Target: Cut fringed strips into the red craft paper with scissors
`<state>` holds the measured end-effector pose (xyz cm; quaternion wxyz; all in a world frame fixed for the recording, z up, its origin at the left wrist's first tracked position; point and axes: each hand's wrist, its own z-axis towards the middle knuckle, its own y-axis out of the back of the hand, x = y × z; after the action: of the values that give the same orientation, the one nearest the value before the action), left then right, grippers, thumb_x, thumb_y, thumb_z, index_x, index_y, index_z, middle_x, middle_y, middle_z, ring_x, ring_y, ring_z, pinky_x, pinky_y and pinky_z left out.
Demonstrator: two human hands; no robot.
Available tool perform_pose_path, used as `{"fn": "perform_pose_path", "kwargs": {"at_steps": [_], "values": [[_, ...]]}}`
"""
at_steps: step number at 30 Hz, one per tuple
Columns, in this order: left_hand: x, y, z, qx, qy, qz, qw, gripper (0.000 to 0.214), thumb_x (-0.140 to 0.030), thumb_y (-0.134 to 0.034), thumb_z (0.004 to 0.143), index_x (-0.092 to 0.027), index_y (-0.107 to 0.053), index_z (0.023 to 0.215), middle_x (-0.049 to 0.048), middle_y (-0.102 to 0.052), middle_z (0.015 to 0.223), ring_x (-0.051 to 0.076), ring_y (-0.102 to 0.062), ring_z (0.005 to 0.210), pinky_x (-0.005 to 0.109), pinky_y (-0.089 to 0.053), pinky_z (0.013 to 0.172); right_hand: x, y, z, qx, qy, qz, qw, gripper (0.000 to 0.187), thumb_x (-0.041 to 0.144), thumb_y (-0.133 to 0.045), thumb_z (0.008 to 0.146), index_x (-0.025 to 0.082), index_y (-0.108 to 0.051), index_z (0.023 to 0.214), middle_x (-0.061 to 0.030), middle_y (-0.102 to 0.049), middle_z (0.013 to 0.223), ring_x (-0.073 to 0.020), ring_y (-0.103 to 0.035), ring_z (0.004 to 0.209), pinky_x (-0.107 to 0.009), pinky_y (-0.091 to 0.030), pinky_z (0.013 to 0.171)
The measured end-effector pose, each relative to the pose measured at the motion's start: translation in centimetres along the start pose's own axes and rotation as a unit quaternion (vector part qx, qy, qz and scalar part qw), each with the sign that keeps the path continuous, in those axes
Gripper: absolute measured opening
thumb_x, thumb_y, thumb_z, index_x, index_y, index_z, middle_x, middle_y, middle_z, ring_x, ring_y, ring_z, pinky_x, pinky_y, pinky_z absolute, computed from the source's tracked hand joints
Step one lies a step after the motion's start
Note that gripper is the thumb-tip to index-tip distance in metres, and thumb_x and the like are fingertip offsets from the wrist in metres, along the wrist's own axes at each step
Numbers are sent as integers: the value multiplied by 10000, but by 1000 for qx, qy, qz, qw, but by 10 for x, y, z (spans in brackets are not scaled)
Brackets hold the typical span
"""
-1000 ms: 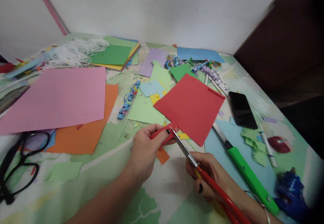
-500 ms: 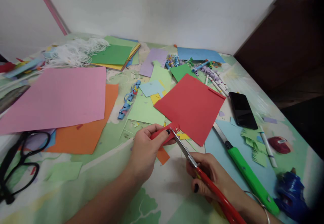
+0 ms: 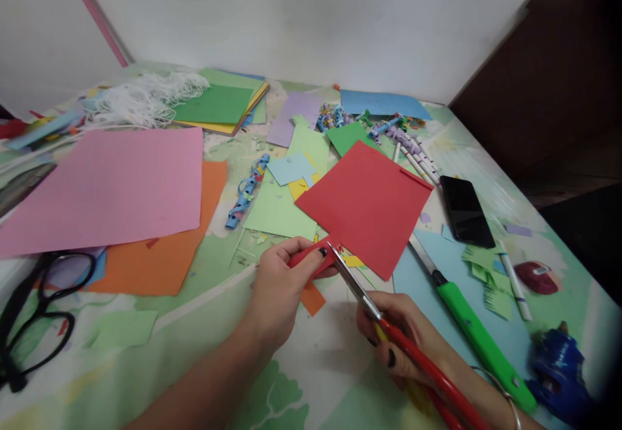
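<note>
My left hand [image 3: 284,287] pinches a small strip of red paper [image 3: 306,256] between thumb and fingers. Fine cuts fringe the strip's right end. Closed round the red handles of a pair of scissors [image 3: 357,285], my right hand [image 3: 403,333] holds the blades at that fringed end. Just beyond the strip lies a large red sheet [image 3: 367,206], rolled a little along its right edge. A small orange paper piece [image 3: 313,298] rests beneath my left fingers, and a yellow scrap [image 3: 353,261] shows beside the blades.
Right of my hand lie a green-handled cutter [image 3: 486,339] on light blue paper, a black phone [image 3: 466,210] and a blue glue-gun-like object [image 3: 558,372]. Pink paper [image 3: 121,190] and black glasses [image 3: 48,313] are at left. White string [image 3: 146,96] lies at the back.
The scissors' handles have spread apart, with my right thumb shifting slightly right and the blades opening a little at the red strip. My left hand stays in place.
</note>
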<state>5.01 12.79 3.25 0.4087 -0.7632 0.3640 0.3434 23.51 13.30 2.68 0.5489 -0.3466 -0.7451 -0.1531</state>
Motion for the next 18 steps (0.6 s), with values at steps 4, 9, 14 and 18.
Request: {"fn": "perform_pose_path", "kwargs": {"at_steps": [4, 9, 14, 18], "values": [[0, 0, 0, 2, -2, 2, 1000, 108, -201, -680, 723, -127, -621, 669, 29, -686, 700, 140, -675, 694, 247, -548, 722, -1, 2, 0, 10, 5, -5, 1000, 489, 595, -692, 689, 183, -430, 702, 52, -344, 618, -56, -280, 445, -180, -233, 358], [1, 1, 1, 5, -4, 5, 1000, 109, -208, -672, 735, -130, -622, 677, 28, -687, 702, 154, -684, 716, 256, -545, 733, 1, 0, -2, -7, -3, -22, 1000, 524, 648, -676, 675, 187, -427, 689, 47, -345, 614, -70, -289, 471, -184, -243, 369], [1, 1, -1, 3, -2, 5, 1000, 107, -211, -675, 734, -131, -620, 689, 33, -694, 723, 162, -690, 721, 273, -543, 753, 0, 0, -2, -2, -5, -11, 1000, 511, 638, -675, 688, 189, -430, 703, 57, -331, 604, -69, -281, 466, -186, -221, 375], [1, 0, 0, 3, -1, 0, 1000, 117, -211, -685, 725, -125, -619, 682, 29, -686, 705, 162, -688, 718, 272, -545, 752, 2, -1, -2, 1, -21, -13, 1000, 480, 605, -671, 714, 191, -428, 712, 53, -344, 619, -69, -298, 459, -185, -231, 367]]}}
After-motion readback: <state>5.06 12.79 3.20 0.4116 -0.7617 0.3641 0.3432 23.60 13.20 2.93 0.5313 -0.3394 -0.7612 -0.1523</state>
